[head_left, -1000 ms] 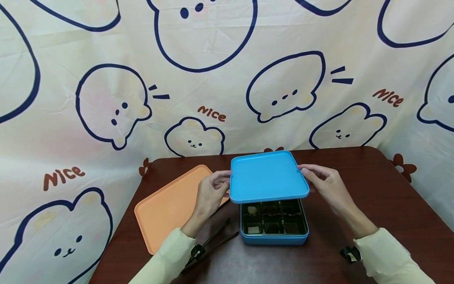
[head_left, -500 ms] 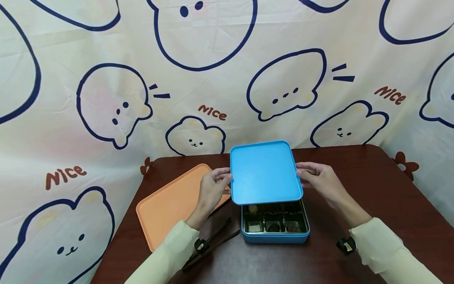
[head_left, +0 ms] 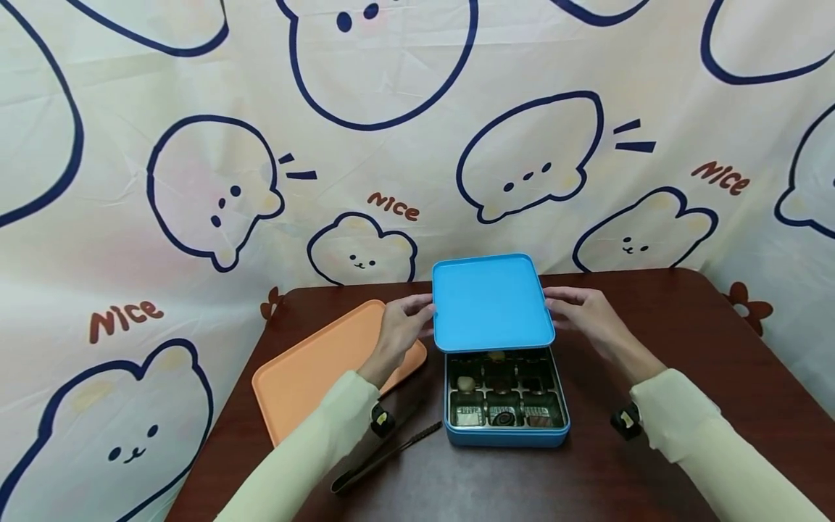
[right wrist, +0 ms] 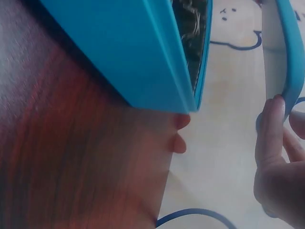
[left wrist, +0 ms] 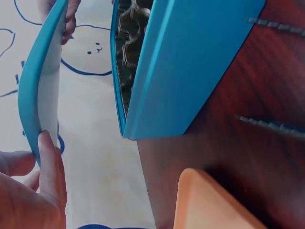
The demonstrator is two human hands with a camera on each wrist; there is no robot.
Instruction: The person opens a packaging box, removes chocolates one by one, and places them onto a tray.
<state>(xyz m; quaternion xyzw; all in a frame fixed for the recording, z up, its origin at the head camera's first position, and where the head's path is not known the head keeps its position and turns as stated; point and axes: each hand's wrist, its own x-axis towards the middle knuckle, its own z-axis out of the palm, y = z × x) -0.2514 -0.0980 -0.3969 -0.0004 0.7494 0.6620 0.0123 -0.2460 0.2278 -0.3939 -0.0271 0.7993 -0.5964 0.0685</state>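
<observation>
Blue lid [head_left: 492, 303] is held up by both hands, centre of the head view, just right of frame middle. Lid is kept apart from the blue box [head_left: 507, 438]; gap is seen in both wrist views. Left lid edge is pinched by the left hand [head_left: 399, 330], thumb on one face, fingers on the other, grip narrow. Right lid edge is pinched the same way by the right hand [head_left: 590, 315], fingers closed down to about lid thickness. Pale inner face of the lid is shown in the wrist views.

Box is set on the dark wood table [head_left: 704, 348], lower centre-right of the head view; its rear part is covered from sight by the lid. Clear divided insert is seen inside: pale lump [head_left: 466, 383] in a left compartment, dark round piece [head_left: 504, 419] in the front middle one. Other contents can't be told for sure.

Orange tray [head_left: 316, 373] is laid at lower left, partly hidden by the left hand and forearm. Dark tongs [head_left: 385, 459] are laid between tray and box, ridged tips spread apart in the left wrist view. Background is filled by a printed cloth [head_left: 424, 159].
</observation>
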